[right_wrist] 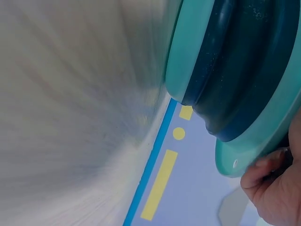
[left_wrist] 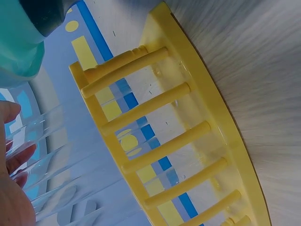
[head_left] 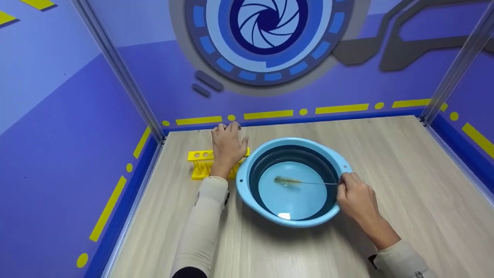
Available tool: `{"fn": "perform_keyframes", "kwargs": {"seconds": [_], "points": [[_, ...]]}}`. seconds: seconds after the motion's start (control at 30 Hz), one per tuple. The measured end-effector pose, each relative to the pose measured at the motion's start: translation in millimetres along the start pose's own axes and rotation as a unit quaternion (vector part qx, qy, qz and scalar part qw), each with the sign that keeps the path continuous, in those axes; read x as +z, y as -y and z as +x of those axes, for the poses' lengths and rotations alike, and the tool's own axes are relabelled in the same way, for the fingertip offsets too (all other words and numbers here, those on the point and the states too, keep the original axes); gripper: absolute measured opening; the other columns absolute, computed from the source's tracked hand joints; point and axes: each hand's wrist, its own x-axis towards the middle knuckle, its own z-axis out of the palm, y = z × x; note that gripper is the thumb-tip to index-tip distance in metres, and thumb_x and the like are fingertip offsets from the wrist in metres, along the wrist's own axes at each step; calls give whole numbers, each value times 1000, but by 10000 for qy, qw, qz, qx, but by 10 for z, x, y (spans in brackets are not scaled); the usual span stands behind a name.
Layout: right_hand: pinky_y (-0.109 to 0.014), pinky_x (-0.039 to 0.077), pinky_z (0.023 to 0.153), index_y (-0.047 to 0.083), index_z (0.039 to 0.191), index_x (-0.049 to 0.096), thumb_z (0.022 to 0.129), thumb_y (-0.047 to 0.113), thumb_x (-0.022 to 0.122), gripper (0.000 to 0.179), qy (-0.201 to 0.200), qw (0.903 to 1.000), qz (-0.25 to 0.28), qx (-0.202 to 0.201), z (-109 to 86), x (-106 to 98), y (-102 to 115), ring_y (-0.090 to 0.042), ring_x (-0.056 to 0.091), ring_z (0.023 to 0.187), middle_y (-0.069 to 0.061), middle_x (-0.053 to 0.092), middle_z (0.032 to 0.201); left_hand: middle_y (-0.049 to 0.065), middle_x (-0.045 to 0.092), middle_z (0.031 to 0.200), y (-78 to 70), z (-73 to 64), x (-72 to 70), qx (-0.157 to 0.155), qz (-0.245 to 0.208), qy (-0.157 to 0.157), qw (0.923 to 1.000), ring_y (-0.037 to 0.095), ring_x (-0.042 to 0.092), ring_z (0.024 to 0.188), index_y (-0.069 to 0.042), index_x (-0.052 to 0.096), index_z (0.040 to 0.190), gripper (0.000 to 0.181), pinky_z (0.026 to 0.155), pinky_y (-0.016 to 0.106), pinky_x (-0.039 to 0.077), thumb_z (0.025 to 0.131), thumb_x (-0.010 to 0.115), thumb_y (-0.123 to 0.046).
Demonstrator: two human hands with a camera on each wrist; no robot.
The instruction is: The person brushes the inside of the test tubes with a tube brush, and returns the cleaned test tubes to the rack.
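A blue collapsible basin (head_left: 295, 223) holds water. My right hand (head_left: 358, 195), at the basin's right handle, grips the thin wire stem of a test tube brush (head_left: 287, 180). The brush's bristle head lies over the middle of the basin. The right wrist view shows curled fingers (right_wrist: 265, 172) close against the basin's rim. My left hand (head_left: 228, 146) is over a yellow test tube rack (head_left: 200, 155) left of the basin. Clear test tubes (left_wrist: 61, 162) stand in the rack, and in the left wrist view the left fingers (left_wrist: 22, 160) curl around their upper ends.
The basin and rack stand close together on a wood-grain table (head_left: 405, 173). Behind them rises a blue and purple printed wall (head_left: 154, 77), with metal corner posts (head_left: 119, 73) at the sides. Another wall panel (head_left: 61, 154) borders the table's left edge.
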Motion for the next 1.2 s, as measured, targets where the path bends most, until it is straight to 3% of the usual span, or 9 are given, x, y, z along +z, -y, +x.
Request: {"fn": "perform_keyframes", "kwargs": {"seconds": [0.23, 0.4, 0.57, 0.73, 0.93, 1.07, 1.2], "points": [[-33, 54, 63, 0, 98, 68, 97, 1, 58, 10, -268, 9990, 343, 38, 2, -36, -49, -21, 60, 73, -13, 65, 88, 1, 71, 121, 3, 9, -2, 82, -97, -94, 9999, 29, 52, 116, -21, 60, 129, 40, 109, 51, 35, 101, 65, -49], [-22, 46, 58, 1, 99, 69, 95, 0, 61, 9, -243, 9968, 690, 312, -5, -128, -123, -13, 53, 67, -9, 63, 80, 1, 71, 120, -11, 5, 23, 171, -139, -57, 9997, 29, 52, 117, -21, 59, 128, 40, 109, 51, 35, 101, 66, -49], [-22, 42, 58, 2, 100, 70, 98, 4, 62, 9, -188, 9950, 810, 553, 21, -230, -178, -8, 50, 65, -7, 64, 76, 3, 71, 124, -13, 21, 14, 309, -36, -28, 9995, 29, 52, 120, -21, 59, 133, 44, 111, 51, 35, 101, 65, -51], [-23, 44, 60, 2, 102, 72, 103, 11, 62, 14, -305, 9957, 662, 572, 67, -340, -230, -7, 51, 68, -9, 70, 80, 5, 67, 138, 2, 22, -15, 486, 38, 103, 9988, 30, 51, 127, -19, 56, 145, 55, 114, 52, 35, 102, 63, -52], [-21, 43, 68, 1, 107, 73, 107, 20, 59, 25, -605, 9944, 624, 608, 144, -455, -232, -15, 57, 78, -13, 71, 89, 8, 55, 158, 71, -7, -60, 768, -291, 178, 9965, 31, 45, 146, -18, 47, 158, 65, 125, 55, 30, 104, 62, -49], [-22, 42, 83, 0, 113, 74, 106, 19, 63, 24, -815, 9930, 796, 316, 199, -512, -203, -29, 65, 97, -18, 75, 106, 8, 44, 169, 90, -72, -83, 1077, -471, -33, 9931, 31, 34, 159, -18, 39, 164, 71, 130, 58, 22, 103, 65, -45], [-39, 44, 100, -2, 117, 75, 100, 9, 68, 22, -951, 9894, 971, -512, 270, -537, -157, -39, 67, 116, -21, 76, 121, 9, 43, 170, 12, -175, -199, 1178, -581, -434, 9904, 32, 32, 161, -15, 41, 164, 74, 131, 60, 22, 100, 70, -39]]}}
